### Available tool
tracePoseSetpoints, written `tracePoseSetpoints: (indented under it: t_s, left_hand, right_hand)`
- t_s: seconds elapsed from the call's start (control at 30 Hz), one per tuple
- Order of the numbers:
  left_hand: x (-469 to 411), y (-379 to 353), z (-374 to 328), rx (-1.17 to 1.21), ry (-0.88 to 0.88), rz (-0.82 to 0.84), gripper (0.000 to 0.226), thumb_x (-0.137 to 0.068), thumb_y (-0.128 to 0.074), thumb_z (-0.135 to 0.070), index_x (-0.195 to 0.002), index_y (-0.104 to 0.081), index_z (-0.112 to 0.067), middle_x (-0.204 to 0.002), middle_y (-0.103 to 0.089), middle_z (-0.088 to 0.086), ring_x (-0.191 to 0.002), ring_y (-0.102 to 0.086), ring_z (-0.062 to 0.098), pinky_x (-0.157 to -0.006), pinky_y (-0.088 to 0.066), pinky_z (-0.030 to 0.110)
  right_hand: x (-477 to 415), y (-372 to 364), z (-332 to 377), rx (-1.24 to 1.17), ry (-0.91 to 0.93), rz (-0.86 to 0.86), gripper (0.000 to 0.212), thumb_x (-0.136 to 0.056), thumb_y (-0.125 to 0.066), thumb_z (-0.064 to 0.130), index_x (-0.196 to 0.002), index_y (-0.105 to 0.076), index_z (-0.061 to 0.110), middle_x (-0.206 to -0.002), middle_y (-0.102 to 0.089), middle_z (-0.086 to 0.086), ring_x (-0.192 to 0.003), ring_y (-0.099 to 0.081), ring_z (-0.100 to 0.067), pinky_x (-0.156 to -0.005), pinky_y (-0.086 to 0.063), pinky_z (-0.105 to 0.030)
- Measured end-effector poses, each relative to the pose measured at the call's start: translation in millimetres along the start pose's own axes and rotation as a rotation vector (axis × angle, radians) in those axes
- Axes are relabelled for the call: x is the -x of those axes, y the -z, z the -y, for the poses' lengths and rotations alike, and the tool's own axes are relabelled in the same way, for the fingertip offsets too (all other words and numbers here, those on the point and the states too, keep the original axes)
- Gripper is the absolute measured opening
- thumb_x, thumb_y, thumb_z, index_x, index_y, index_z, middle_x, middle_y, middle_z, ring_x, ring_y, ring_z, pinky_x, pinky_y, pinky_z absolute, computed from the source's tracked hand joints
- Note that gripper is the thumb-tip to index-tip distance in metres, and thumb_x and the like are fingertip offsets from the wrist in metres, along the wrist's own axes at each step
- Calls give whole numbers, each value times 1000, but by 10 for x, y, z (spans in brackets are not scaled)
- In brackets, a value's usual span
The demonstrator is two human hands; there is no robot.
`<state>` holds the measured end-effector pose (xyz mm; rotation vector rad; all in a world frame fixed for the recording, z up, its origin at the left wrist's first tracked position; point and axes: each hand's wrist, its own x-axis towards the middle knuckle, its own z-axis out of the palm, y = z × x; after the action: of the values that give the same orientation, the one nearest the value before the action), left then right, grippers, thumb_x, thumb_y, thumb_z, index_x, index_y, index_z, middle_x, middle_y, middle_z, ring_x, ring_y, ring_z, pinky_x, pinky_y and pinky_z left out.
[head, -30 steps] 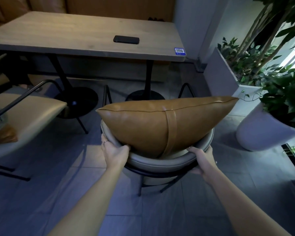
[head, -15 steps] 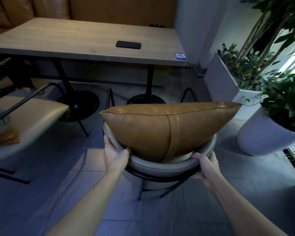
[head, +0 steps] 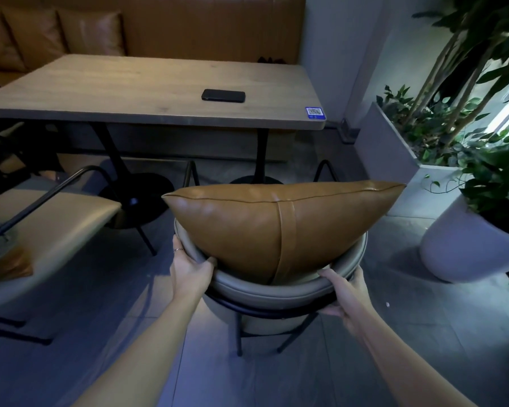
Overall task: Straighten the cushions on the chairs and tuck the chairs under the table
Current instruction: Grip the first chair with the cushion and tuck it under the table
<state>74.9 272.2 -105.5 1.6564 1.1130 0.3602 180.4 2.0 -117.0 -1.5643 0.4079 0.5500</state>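
Note:
A tan leather cushion (head: 265,227) with a vertical strap stands upright against the curved grey backrest of a chair (head: 276,292) in front of me. My left hand (head: 190,267) grips the backrest's left rim, thumb beside the cushion. My right hand (head: 346,290) holds the right rim, fingers wrapped under it. The chair's black legs and armrest loops show around the cushion; its seat is hidden. It faces the wooden table (head: 147,89), a short way back from the table's near edge.
A second beige chair (head: 50,227) with a black armrest stands at the left, a tan cushion (head: 6,265) on it. A black phone (head: 223,96) lies on the table. White planters (head: 465,251) with plants crowd the right. A tan bench sofa (head: 188,27) runs behind the table.
The chair, cushion and both hands have shifted lower in view and the table's far side and sofa have come into sight. Both hands have kept their grip on the backrest.

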Motion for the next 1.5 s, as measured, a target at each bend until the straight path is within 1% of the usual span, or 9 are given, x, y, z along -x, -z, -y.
tracePoseSetpoints:
  t_s: [0.33, 0.53, 0.7, 0.87, 1.0, 1.17, 1.3, 1.4, 1.5]
  left_hand:
    - [-390, -147, -178, 10, -5, -35, 101, -81, -74, -19, -161, -14, -23, -141, -58, 13, -129, -54, 35, -108, -44, 43]
    - [-655, -205, -248, 7, 6, -56, 101, -80, -75, -23, -161, -14, -25, -143, -56, 12, -130, -53, 35, -109, -43, 44]
    - [-880, -233, -307, 12, 1, -66, 99, -82, -74, -22, -161, -15, -25, -144, -55, 13, -131, -52, 35, -110, -42, 42]
    - [-1140, -259, -370, 2, -24, -77, 98, -82, -74, -24, -161, -17, -25, -146, -54, 12, -134, -50, 34, -112, -40, 43]
    - [-1357, -263, -432, -16, -41, -63, 98, -82, -74, -25, -161, -17, -25, -148, -53, 11, -135, -49, 34, -113, -39, 44]
    - [-1635, -294, -525, -26, -55, -30, 96, -84, -74, -25, -161, -17, -25, -147, -54, 11, -133, -51, 34, -111, -41, 44]
    - [-1798, -341, -615, -46, -64, 0, 95, -87, -72, -25, -162, -13, -24, -149, -51, 11, -135, -49, 35, -111, -40, 44]
    - [-1883, -387, -674, -45, -62, 17, 96, -87, -71, -25, -162, -11, -25, -151, -49, 11, -136, -47, 35, -112, -39, 45]
    - [-1936, -421, -698, -47, -67, 24, 96, -86, -72, -25, -162, -12, -25, -150, -50, 12, -135, -48, 36, -112, -40, 45]
  right_hand:
    - [-366, -228, 253, 65, -17, -4, 110, -63, -86, 39, -155, -25, 40, -147, -52, -2, -127, -57, -35, -67, -64, -59]
    - [-544, -385, 375, 75, -26, -25, 94, -80, -81, 30, -155, -25, 37, -142, -53, -3, -125, -58, -34, -68, -64, -59]
    - [-684, -528, 455, 64, -3, -16, 91, -81, -80, 28, -153, -26, 38, -140, -53, -2, -122, -59, -32, -68, -64, -61]
    - [-833, -687, 570, 45, 4, 9, 80, -88, -77, 24, -150, -28, 36, -129, -55, -1, -104, -62, -24, -69, -64, -61]
    - [-930, -825, 673, 51, 4, 3, 79, -88, -77, 25, -149, -28, 35, -131, -55, -2, -105, -62, -25, -66, -65, -55]
    - [-1069, -960, 793, 33, 0, 5, 85, -90, -75, 25, -155, -21, 34, -118, -54, 4, -89, -62, -21, -76, -61, -63]
    - [-1146, -1050, 871, 39, -9, -6, 88, -90, -76, 25, -156, -18, 37, -129, -49, 2, -97, -57, -22, -63, -65, -54]
    - [-1189, -1084, 921, 42, -28, -26, 87, -89, -76, 25, -155, -20, 36, -137, -49, -2, -112, -58, -32, -56, -65, -47]
    - [-1255, -1097, 955, 48, -42, -38, 83, -89, -76, 23, -153, -23, 34, -138, -49, -5, -120, -57, -36, -56, -65, -50]
